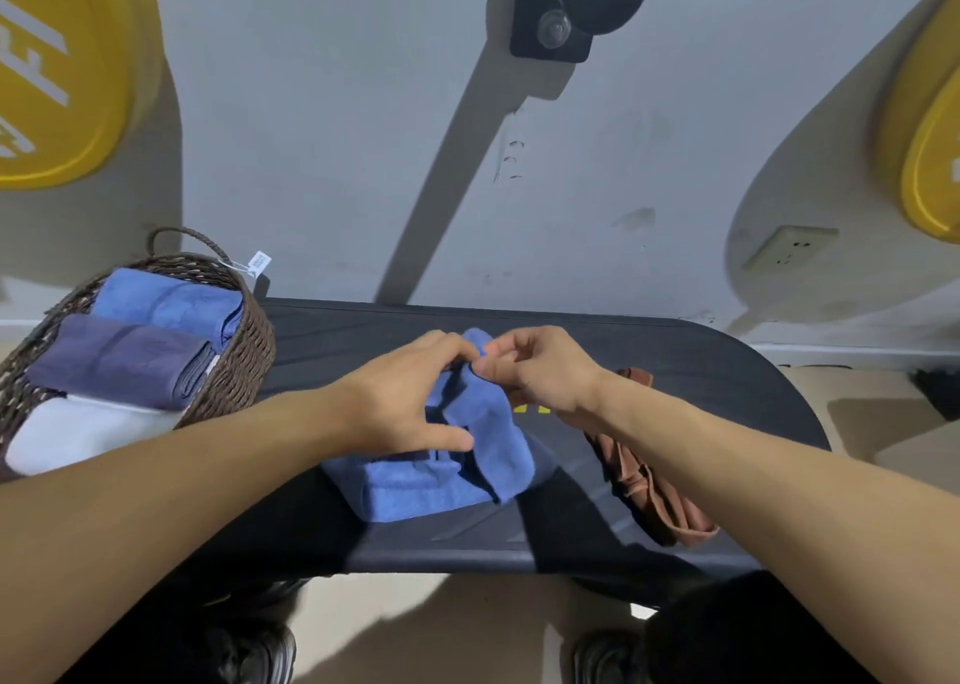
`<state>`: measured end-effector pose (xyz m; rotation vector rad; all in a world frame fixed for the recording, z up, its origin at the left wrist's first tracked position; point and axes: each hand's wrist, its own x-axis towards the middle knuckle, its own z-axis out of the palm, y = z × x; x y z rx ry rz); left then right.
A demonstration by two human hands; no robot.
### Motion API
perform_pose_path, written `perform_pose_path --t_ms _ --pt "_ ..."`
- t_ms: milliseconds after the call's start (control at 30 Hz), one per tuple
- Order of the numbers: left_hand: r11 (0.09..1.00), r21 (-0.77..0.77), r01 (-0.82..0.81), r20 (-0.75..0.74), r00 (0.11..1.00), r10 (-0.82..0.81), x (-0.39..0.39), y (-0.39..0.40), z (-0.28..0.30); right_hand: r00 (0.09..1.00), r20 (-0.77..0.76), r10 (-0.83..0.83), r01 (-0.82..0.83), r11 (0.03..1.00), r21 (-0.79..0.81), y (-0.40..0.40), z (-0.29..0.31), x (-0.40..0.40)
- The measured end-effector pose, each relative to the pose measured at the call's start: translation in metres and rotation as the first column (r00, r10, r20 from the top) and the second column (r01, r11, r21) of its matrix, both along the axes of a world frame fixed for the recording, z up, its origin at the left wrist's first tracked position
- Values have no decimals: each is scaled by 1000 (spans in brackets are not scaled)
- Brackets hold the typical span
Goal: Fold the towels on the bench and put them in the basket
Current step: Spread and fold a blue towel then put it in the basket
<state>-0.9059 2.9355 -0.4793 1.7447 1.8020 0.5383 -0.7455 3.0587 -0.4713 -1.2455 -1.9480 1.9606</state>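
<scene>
Blue towel [441,470] lies bunched on the bench [675,371], its near part spread flat just below the hands and its far corner lifted between them. It looks like light terry: soft, limp, with no stiffness, so it should sag wherever it is not held and keep a crease only when pressed flat. It is unlikely to slip, since the pile gives fingers plenty to bite on, and nothing about it is fragile.

The left hand [410,397] rests on the cloth with its thumb lying across the folds and its fingertips curled onto the raised corner. The right hand [540,371] meets it there, fingers curled and pinching the same corner, so both hands are closed on the towel at one spot. In my judgement that is the right place for a start, but a good fold calls for the hands to part along the edge and take two corners, so the cloth hangs square.

Just beyond the right wrist, partly under the forearm, a brown towel [654,491] lies crumpled on the bench, still to be folded.

Further left of the grip stands the basket [244,366], touching the bench end, holding three folded towels: white nearest, dark blue in the middle, lighter blue at the back. There seems to be room on top.
</scene>
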Motion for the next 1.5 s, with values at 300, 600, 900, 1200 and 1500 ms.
perform_pose_path --t_ms 300,600,900,1200,1500 --pt "982 22 -187 232 957 177 -8 4 17 995 -101 18 -19 1000 -17 -8 22 12" --pt "973 -117 -201 -292 943 160 -40 -2 22 717 581 384 -602 761 240 -16 -29 42" --pt "922 -317 -221 -275 952 134 -51 -10 17 808 451 379 -518 821 239 -49 -72 18" --pt "900 -357 -250 -213 960 183 -65 -11 23 852 446 276 -399 893 209 -42 -71 -7" --pt "722 -691 -30 -144 985 -97 -59 -29 29 996 81 47 -65 970 233 -28 -34 -46"
